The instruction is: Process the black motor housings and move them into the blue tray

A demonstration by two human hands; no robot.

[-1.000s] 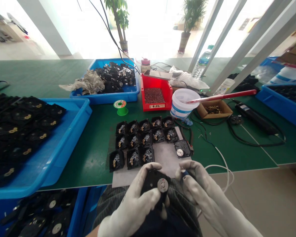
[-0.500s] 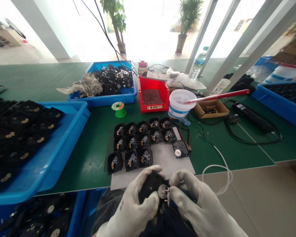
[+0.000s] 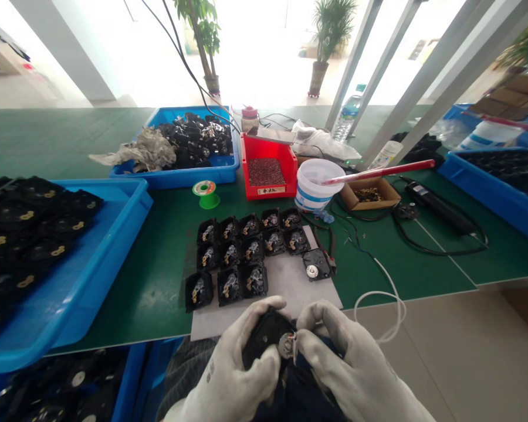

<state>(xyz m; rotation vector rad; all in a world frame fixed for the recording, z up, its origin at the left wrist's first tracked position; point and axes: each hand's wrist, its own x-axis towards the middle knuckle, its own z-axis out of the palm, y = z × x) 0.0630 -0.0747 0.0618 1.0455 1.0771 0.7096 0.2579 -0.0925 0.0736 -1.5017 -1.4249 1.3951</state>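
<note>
Two gloved hands worked close together at the bottom centre of the frame as I followed the head view from afar. The left hand point(image 3: 246, 366) was wrapped around a black housing point(image 3: 264, 339), thumb pressed near its silver disc point(image 3: 286, 346), probably to steady the body and leave that face exposed. From the right, the right hand point(image 3: 341, 354) had its fingertips pinched on a thin silvery piece point(image 3: 295, 347) at the disc's edge; I judged that such a grip gave fine control, though the glove hid most of the part and I could not tell whether it was fastened. Just above, thirteen black cases point(image 3: 230, 252) stood in rows, open side up, some on a pale sheet point(image 3: 285, 274), presumably so their insides stayed visible and easy to count. One lone unit point(image 3: 317, 264) with a white disc lay at the sheet's right edge, apart from the rows. A red bin point(image 3: 270, 193) of small brown pieces faced the worker in the upper centre, likely for easy reach, and a blue tray point(image 3: 129, 217) at left held more black parts, stacked closely, I supposed, to save room.
</note>
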